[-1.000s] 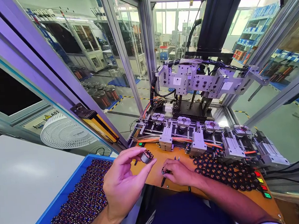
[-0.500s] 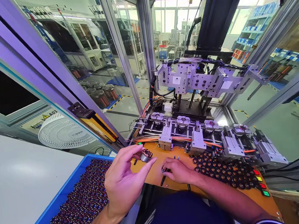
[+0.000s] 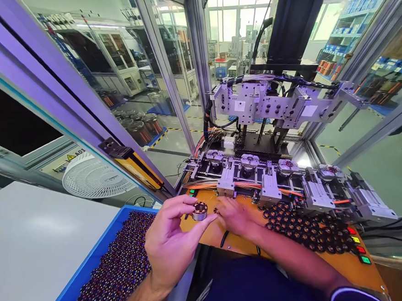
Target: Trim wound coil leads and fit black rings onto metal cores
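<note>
My left hand (image 3: pixel 171 244) pinches a small round metal motor part with copper windings (image 3: pixel 199 211) between thumb and fingers, held up over the orange work surface (image 3: pixel 235 244). My right hand (image 3: pixel 235 216) is just to its right, fingers curled low over the orange surface; I cannot make out what they hold. A black pen-like tool (image 3: pixel 224 238) lies on the surface below my right hand. Behind both hands runs a row of machine fixtures (image 3: pixel 250 163) with round nests.
A blue tray (image 3: pixel 92 263) full of small wound parts sits at the left. A pile of the same dark parts (image 3: pixel 306 228) lies on the orange surface at the right, beside coloured buttons (image 3: pixel 357 242). A white fan (image 3: pixel 96 178) and a yellow-and-black light-curtain bar (image 3: pixel 133 164) stand left.
My right hand has moved up and left toward the held part, leaving the black tool lying on the surface. My left hand has turned the part so its windings face up.
</note>
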`<state>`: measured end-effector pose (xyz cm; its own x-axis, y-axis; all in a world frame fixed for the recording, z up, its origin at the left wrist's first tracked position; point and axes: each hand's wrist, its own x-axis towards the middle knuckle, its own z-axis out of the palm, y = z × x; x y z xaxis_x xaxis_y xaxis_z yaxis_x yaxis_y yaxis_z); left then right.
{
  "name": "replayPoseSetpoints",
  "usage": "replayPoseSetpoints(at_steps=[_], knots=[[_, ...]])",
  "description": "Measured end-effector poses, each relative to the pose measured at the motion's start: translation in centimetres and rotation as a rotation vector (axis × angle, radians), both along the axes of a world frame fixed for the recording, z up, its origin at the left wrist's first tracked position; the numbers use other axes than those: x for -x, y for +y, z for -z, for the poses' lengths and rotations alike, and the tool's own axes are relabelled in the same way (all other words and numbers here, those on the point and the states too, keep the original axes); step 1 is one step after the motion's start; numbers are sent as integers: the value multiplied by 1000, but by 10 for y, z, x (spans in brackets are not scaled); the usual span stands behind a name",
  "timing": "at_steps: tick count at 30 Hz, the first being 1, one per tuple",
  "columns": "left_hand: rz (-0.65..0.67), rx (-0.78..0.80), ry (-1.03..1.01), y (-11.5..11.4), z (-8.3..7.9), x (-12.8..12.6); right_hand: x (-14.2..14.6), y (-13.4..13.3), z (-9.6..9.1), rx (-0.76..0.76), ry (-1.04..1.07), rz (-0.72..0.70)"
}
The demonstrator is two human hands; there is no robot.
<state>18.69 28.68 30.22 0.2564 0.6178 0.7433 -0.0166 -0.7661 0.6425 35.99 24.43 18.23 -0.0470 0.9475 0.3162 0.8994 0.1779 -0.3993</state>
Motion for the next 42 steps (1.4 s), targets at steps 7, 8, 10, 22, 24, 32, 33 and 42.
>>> replayPoseSetpoints(at_steps=[7,8,10,22,24,32,33,42], knots=[[73,28,70,-3,1,-4,-3,-47,-137,-596,254,-289],[88,17,86,-4,-1,-6,-3,-46,-144,-577,272,-311],[86,-42,136,-4,-4,-8,-2,-42,-149,-514,361,-327],[44,-380,231,-13,-13,-6,1,-44,-130,-717,406,-225],[44,-389,222,-13,-14,-6,-2,-44,-128,-753,343,-243],[13,-452,240,-13,-13,-5,-3,-44,-119,-842,216,-242],[15,-460,243,-13,-13,-5,-3,-44,-119,-842,213,-244],[-3,-491,235,-14,-16,-6,-5,-46,-117,-831,216,-270]])
